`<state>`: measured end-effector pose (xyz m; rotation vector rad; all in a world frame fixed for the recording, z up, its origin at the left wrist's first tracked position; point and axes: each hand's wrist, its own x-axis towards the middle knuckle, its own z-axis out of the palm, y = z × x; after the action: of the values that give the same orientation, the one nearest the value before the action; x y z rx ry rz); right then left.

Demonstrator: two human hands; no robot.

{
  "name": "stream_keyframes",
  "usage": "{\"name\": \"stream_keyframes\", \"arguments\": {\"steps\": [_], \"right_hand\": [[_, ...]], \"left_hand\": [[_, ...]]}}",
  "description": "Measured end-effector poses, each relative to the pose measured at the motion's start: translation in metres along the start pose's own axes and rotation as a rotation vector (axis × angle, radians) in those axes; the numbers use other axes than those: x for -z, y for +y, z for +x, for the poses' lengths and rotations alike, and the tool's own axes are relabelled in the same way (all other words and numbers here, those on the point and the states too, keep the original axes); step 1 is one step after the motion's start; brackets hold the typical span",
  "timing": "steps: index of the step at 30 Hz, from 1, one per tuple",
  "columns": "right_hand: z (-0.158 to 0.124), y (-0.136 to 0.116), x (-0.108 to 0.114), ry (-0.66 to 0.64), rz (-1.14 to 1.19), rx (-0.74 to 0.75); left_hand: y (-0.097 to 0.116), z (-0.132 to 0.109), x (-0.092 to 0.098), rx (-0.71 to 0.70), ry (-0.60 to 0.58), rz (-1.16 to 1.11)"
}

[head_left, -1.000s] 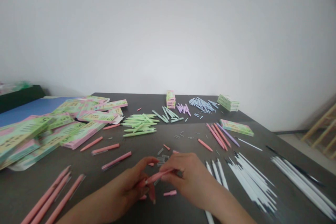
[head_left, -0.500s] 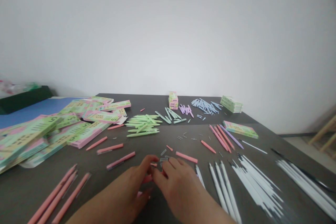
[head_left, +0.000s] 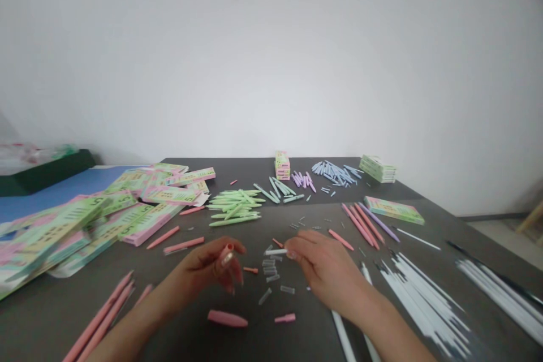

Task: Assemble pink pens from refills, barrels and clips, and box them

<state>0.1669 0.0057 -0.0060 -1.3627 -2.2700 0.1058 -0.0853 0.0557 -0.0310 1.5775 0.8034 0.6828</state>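
Observation:
My left hand (head_left: 212,264) is closed around a pink pen barrel (head_left: 229,248), whose open round end shows at the fingertips; the rest is hidden in the hand. Between the thumb and finger of my right hand (head_left: 316,263) is a white refill (head_left: 276,251), its end pointing left toward the barrel but apart from it. Small clear tubes (head_left: 270,266) lie between the hands. A pink front half of a pen (head_left: 227,318) and a small pink push button (head_left: 285,318) lie nearer to me. One small orange-pink piece (head_left: 250,270) rests beside my left fingers.
Pink pens (head_left: 99,317) lie at the front left, below a heap of printed pen boxes (head_left: 127,212). Green barrels (head_left: 235,203) and blue barrels (head_left: 335,172) sit farther back. White refills (head_left: 424,294) spread at the right. Stacked boxes (head_left: 378,168) stand at the far right.
My hands were close together over pink parts; now they are apart. A pink front half and a push button lie exposed on the table, and my right hand has a white refill.

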Motion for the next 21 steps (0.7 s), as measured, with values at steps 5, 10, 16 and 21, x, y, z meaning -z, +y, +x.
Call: {"name": "stream_keyframes", "arguments": {"steps": [5, 10, 16, 21], "right_hand": [[0.000, 0.000, -0.005, 0.015, 0.110, 0.036], [0.002, -0.001, -0.013, 0.052, 0.118, -0.019], [0.004, 0.002, -0.023, 0.030, 0.047, -0.162], [0.005, 0.002, -0.026, -0.047, -0.083, -0.204]], "left_hand": [[0.003, -0.002, 0.001, -0.183, 0.026, 0.092], [0.007, -0.003, 0.003, -0.318, -0.056, 0.185], [0.003, -0.003, 0.005, -0.051, -0.089, 0.594], [-0.005, -0.003, 0.012, 0.072, -0.096, 0.938]]}}
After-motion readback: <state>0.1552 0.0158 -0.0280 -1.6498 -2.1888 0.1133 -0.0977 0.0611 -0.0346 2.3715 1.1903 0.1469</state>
